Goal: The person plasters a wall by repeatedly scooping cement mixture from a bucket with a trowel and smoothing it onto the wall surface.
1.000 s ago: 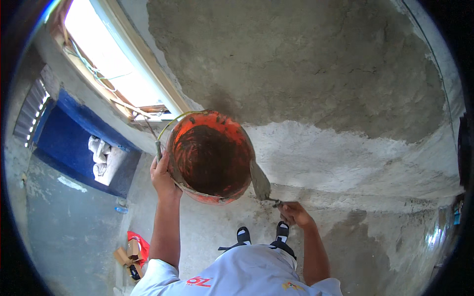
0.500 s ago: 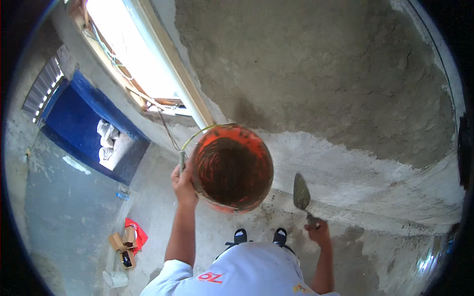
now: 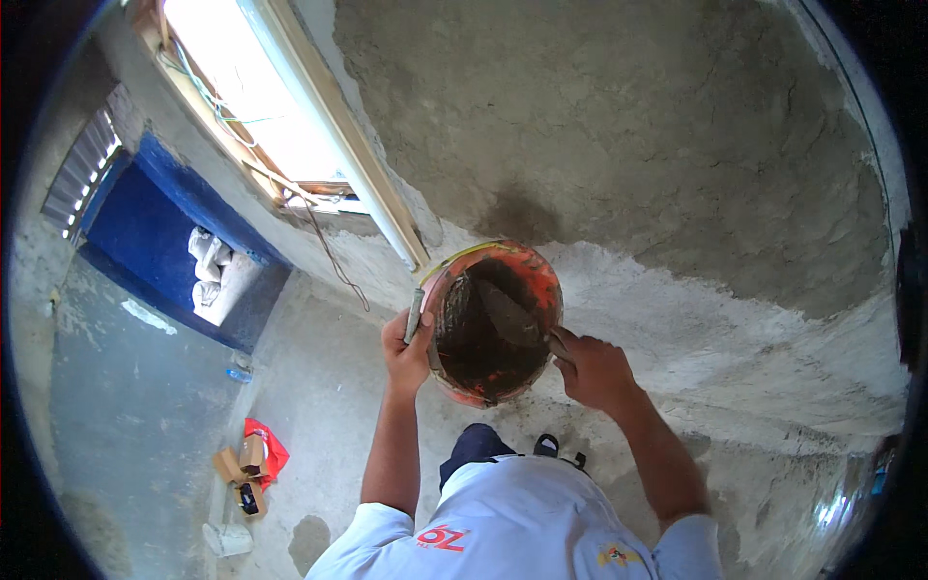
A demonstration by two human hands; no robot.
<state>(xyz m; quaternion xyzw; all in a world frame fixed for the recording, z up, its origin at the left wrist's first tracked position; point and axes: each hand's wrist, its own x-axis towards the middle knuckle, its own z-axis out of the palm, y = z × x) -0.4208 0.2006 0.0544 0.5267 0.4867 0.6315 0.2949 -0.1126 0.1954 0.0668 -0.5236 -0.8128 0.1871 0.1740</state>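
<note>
An orange bucket (image 3: 544,275), smeared with mortar inside, hangs in front of me near the wall. My left hand (image 3: 407,356) is closed at its left side, on the rim and the grip of the wire handle. Dark wet mortar (image 3: 478,353) lies in the bottom. At the bucket's right rim, my right hand (image 3: 594,373) is wrapped round the handle of a pointed trowel (image 3: 510,317). The trowel's mortar-coated blade is inside the bucket, pointing up and left; whether it touches the mortar is hard to see.
The wall ahead has grey-brown plaster (image 3: 619,145) above a rougher pale band (image 3: 657,309). A bright window (image 3: 261,87) with loose cables is at upper left. Cardboard boxes (image 3: 251,454), a red bag (image 3: 275,450) and a white pail (image 3: 228,539) stand at lower left.
The trowel has gone from beside the bucket, on the right, into it. The bucket has shifted slightly right, and both my hands are now at its sides.
</note>
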